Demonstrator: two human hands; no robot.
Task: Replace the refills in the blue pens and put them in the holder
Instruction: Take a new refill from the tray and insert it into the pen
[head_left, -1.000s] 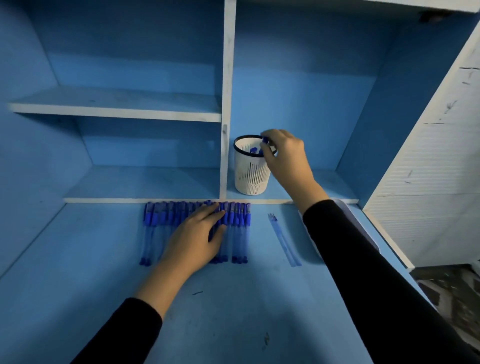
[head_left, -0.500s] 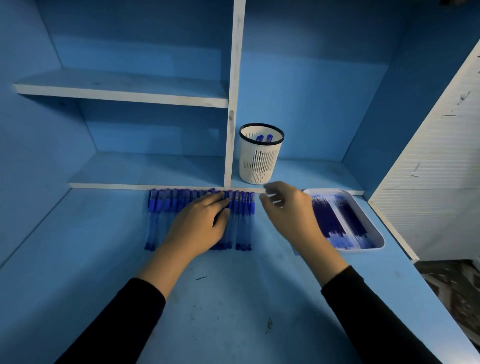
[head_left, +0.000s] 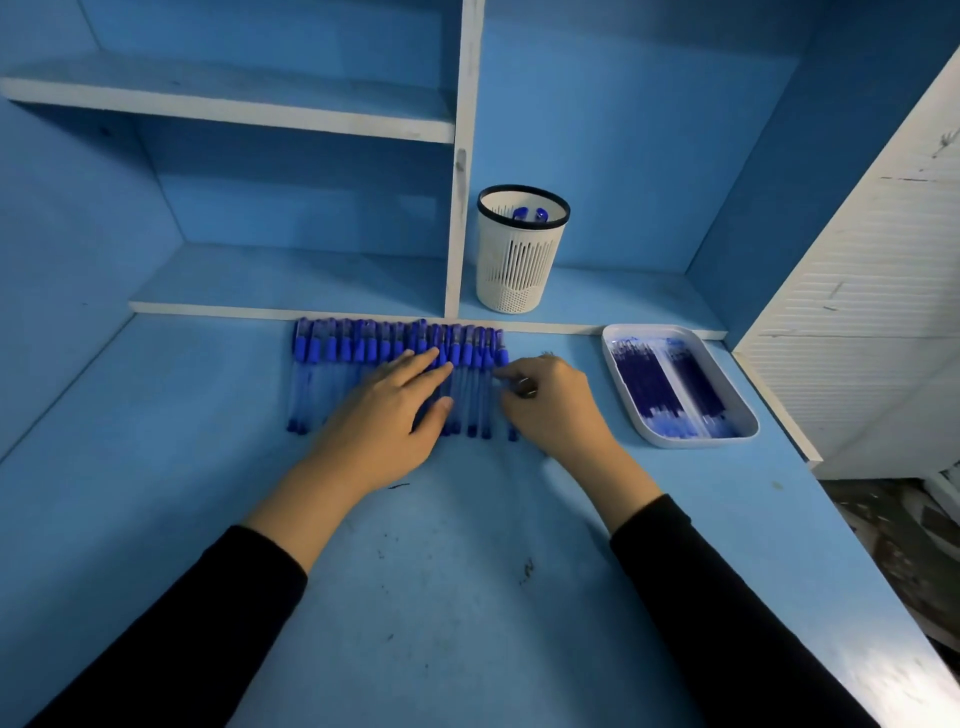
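Firstly, obstructions: the left hand (head_left: 384, 415) lies flat, fingers straight and loosely spread, on the row of blue pens (head_left: 332, 358). It covers the barrels in the row's right half, so no pen count is possible. The right hand (head_left: 550, 410), just at 3 o'clock of the left, has its fingers curled, with a fingertip against the end pen (head_left: 503, 357) at the row's right edge. That pen's barrel passes under the hand, and whether it is pinched or merely touched cannot be determined. The row lies on the desk (head_left: 467, 597), caps away from the person, close against the front lip of the shelf unit (head_left: 234, 104). The holder (head_left: 521, 260), white with a dark rim, stands upright on the lower shelf at 12 o'clock from the right hand, just right of the white divider (head_left: 460, 208). Two pen tops (head_left: 530, 214) show at its rim; the rest is hidden by its wall. A white tray (head_left: 691, 442) sits on the desk at 3 o'clock from the right hand, apart from it. It holds blue refills (head_left: 665, 384) in two blurred bundles, and single refills cannot be made out. Black sleeves (head_left: 727, 623) are cut off by the bottom edge. The desk surface is blue, with dark scuffs towards 6 o'clock. The shelf unit is blue with white edges. A white slatted panel (head_left: 857, 312) stands at 3 o'clock, cut off by the frame.
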